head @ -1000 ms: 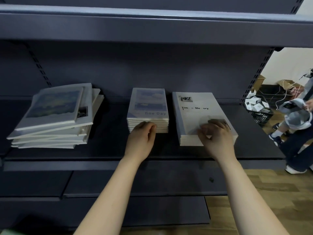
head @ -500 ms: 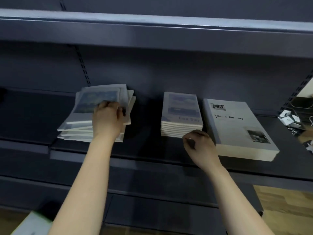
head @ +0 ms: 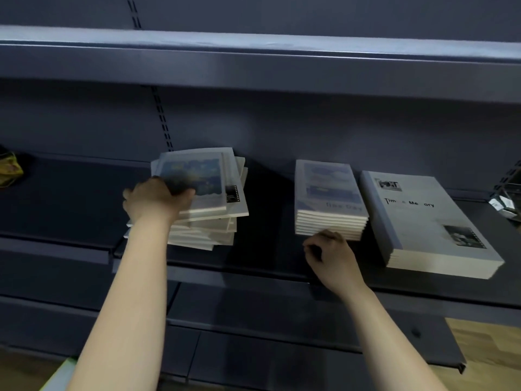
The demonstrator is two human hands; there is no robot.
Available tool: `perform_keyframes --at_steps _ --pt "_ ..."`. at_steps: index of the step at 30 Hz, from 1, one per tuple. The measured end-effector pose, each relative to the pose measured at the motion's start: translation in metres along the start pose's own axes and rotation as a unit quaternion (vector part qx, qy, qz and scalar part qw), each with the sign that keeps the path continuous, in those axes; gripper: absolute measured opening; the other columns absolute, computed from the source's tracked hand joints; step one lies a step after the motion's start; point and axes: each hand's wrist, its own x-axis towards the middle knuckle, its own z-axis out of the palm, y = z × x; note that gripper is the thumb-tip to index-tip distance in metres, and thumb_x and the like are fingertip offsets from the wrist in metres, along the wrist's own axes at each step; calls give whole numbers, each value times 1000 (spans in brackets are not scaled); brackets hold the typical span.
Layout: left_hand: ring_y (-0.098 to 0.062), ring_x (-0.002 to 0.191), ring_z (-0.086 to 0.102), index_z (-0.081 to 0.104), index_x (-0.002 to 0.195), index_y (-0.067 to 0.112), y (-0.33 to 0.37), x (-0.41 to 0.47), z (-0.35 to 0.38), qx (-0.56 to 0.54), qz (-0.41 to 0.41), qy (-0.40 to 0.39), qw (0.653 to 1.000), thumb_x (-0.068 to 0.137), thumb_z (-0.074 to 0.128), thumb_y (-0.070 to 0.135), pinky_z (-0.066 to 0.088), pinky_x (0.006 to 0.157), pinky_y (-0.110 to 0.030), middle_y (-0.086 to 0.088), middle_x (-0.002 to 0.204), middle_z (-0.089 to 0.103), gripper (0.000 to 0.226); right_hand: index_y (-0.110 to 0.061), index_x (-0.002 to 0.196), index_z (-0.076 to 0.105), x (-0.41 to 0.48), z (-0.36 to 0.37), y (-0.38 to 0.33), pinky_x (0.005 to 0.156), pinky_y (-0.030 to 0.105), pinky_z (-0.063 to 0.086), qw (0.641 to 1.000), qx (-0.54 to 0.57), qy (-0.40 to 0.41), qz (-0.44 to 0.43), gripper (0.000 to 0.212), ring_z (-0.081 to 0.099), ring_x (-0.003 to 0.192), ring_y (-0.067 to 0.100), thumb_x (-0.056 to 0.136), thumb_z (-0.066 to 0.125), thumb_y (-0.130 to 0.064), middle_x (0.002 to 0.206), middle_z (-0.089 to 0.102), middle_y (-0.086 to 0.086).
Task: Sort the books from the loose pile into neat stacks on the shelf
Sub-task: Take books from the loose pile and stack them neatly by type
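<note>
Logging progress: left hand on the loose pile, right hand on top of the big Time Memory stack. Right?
No. The head view shows the right hand at the front of the smaller middle stack, not on the Time Memory stack. The left hand is on the loose pile.

Three heaps of books are sitting on the dark shelf (head: 267, 221): one loose pile (head: 208, 210) and two neat stacks, a small stack (head: 329, 198) and a large stack (head: 423, 221). Two hands are showing, the left hand (head: 158, 198) and the right hand (head: 332, 255). One yellow object (head: 10, 172) is lying far left; the books per heap are blurring beyond counting
</note>
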Motion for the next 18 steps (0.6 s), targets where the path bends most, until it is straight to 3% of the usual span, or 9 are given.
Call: perform_keyframes --at_steps 3,6,7,10,13,16,18 --pt "-39 113 49 62 100 13 -2 7 -6 -7 15 -33 999 55 54 80 37 80 -38 -15 112 62 81 -20 93 70 0 6 1 82 35 46 1000 -13 11 11 12 53 99 22 85 63 -17 97 61 -1" --pt "-34 111 55 59 111 10 -3 6 -11 -88 6 -40 995 42 62 78 46 76 -36 -14 116 61 97 -19 91 70 -2 11 2 83 34 45 999 -12 30 11 10 53 98 23 82 66 -15 95 61 -1" --pt "-34 109 56 54 117 6 -2 4 -12 -123 6 -34 992 48 69 73 47 74 -36 -15 118 59 98 -18 90 70 -2 12 2 83 34 45 999 -13 35 8 10 53 98 23 82 66 -14 95 61 0" --pt "-40 107 56 38 124 -4 4 -7 -9 -213 28 17 977 85 67 38 40 72 -37 -23 119 57 64 -18 92 70 -5 11 2 83 32 44 999 -20 36 0 11 52 98 24 83 66 -14 96 61 0" --pt "-37 101 58 44 123 1 8 -19 -3 -326 78 63 940 96 52 22 37 71 -31 -19 111 61 35 -19 95 70 -5 8 3 85 29 39 1000 -22 12 7 12 50 101 22 85 64 -16 100 60 -1" --pt "-5 79 59 49 122 7 17 -32 8 -432 116 55 893 98 50 19 40 63 -14 3 92 60 27 -23 97 69 -6 3 4 86 24 36 999 17 -21 23 14 49 104 17 84 66 -20 103 59 -5" --pt "8 77 57 50 121 12 30 -42 15 -480 133 43 866 98 50 20 41 65 -8 12 92 61 24 -27 96 68 -7 -3 2 87 22 39 996 70 -31 36 12 52 103 12 85 66 -25 102 61 -8"
